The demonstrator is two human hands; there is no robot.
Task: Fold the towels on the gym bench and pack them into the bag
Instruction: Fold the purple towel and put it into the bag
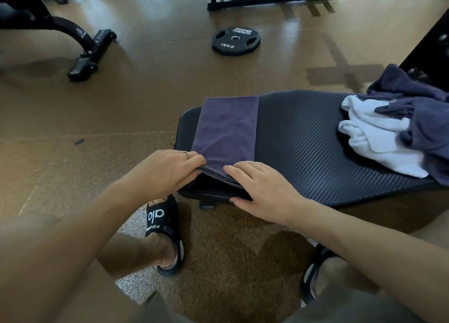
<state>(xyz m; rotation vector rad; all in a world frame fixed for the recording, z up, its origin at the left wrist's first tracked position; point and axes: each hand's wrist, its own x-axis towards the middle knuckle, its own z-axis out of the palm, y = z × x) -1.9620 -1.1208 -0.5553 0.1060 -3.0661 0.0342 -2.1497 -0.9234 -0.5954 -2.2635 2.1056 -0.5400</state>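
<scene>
Purple towel (226,130) being folded on the bench surface (303,138).
Its near layered edge is being pinched by left hand (167,169) fingers; right hand (262,189) fingers are lying flat, apart; halving is probably called for next.

Purple towel (226,125), black ribbed bench (303,138), white towel (379,138).

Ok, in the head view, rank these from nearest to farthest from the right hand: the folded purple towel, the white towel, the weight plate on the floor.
1. Folded purple towel: under the fingers of the right hand, at the bench's near end.
2. White towel: in the unfolded heap further right on the bench.
3. Weight plate: on the floor beyond the bench.
</scene>
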